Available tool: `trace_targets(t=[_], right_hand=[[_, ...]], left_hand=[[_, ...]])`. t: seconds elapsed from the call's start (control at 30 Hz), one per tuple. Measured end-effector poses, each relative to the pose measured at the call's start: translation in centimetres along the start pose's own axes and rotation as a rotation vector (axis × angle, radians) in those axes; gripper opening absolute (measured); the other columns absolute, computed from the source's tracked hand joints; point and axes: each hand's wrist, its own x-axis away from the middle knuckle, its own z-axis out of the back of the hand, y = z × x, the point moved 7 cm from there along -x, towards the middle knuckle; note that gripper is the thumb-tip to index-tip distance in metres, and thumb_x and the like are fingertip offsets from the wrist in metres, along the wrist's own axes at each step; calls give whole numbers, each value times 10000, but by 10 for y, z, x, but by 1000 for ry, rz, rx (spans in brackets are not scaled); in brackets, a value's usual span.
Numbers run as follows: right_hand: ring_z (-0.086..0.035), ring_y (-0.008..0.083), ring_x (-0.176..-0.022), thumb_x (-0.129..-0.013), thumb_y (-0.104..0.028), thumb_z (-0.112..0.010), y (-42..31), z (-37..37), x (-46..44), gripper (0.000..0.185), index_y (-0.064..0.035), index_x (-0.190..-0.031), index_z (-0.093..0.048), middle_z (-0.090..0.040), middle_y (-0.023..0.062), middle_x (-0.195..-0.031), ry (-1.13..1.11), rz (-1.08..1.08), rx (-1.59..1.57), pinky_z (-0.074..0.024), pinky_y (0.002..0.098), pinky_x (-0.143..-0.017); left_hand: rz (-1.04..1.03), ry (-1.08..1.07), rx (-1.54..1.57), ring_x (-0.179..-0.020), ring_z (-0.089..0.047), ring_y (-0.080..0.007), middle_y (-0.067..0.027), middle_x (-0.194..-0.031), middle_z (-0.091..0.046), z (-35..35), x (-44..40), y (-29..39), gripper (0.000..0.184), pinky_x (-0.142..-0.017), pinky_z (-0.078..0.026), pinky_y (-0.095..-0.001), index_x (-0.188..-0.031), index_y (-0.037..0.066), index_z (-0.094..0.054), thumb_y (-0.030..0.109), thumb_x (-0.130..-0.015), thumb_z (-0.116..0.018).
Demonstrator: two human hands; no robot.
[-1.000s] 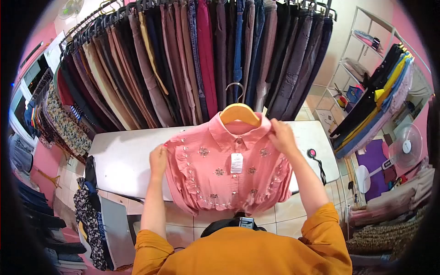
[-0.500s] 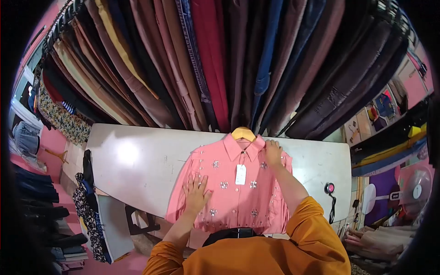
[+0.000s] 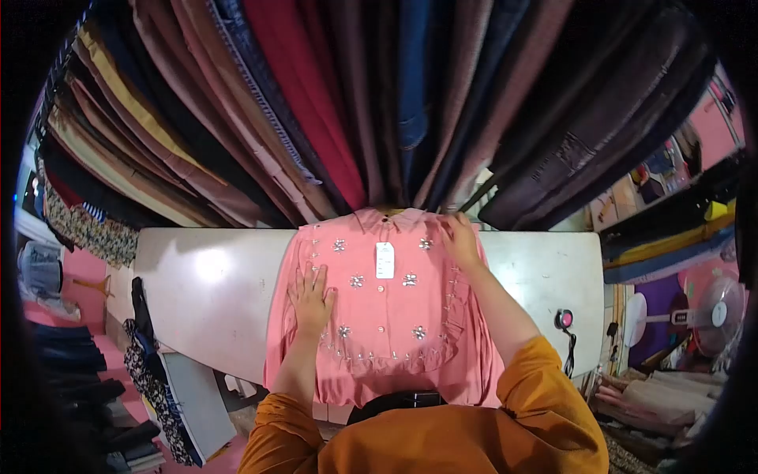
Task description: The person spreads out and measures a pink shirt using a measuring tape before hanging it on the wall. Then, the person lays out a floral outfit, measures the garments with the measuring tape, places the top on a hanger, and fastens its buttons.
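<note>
A pink shirt (image 3: pixel 380 304) with jewelled flowers and ruffles lies front up on the white board, its lower edge hanging over the near side. Its white tag (image 3: pixel 384 261) rests below the collar. My left hand (image 3: pixel 313 302) is spread flat on the left side of the shirt front, fingers apart. At the right shoulder is my right hand (image 3: pixel 460 241), its fingers on the fabric; whether they pinch it is too small to tell. Only a sliver of the hanger shows at the collar.
Trousers (image 3: pixel 316 110) hang in a dense row just behind the white board (image 3: pixel 205 292). A round pink-and-black device (image 3: pixel 564 319) with a cord lies at the board's right. A fan (image 3: pixel 717 314) stands far right, and folded clothes (image 3: pixel 67 355) are stacked at left.
The shirt went from being held up by both shoulders to lying on the board. My left hand let go and flattened on its front. The shirt has since shifted slightly toward the rack, and the view tilted down.
</note>
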Motion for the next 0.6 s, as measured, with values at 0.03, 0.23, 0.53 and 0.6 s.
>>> trace_targets(t=[0.03, 0.23, 0.53, 0.6], right_hand=[[-510, 369, -999, -768, -38, -623, 2, 21, 26, 232, -43, -1001, -612, -556, 165, -1007, 34, -24, 26, -424, 418, -862], [-531, 362, -917, -803, -130, -636, 11, 132, 229, 305, -10, -1074, -560, -559, 175, -994, 262, -405, 261, -434, 437, -823], [-570, 360, -695, -751, -171, -682, 1, 140, 370, 254, 7, -898, -578, -588, 205, -753, 116, -563, 356, -456, 407, -637], [-544, 317, -605, -763, -164, -673, 22, 154, 370, 214, 15, -838, -583, -573, 186, -677, 190, -652, 249, -439, 394, -578]], left_hand=[[5, 2, 4, -1390, -208, -347, -76, -1523, -235, 0, 1, -1, 586, -1071, -127, -633, -1410, 254, -390, 395, -863, -547], [-170, 43, 363, -1371, -226, -381, -126, -1491, -289, 12, 14, -16, 607, -1102, -132, -563, -1416, 120, -368, 336, -874, -537], [32, 40, 71, -1330, -284, -406, -222, -1416, -361, 21, 146, -73, 629, -1103, -174, -521, -1410, 65, -353, 300, -858, -541], [-8, 50, 51, -1321, -296, -408, -223, -1414, -363, 12, 150, -90, 632, -1102, -188, -512, -1413, 64, -346, 295, -858, -540]])
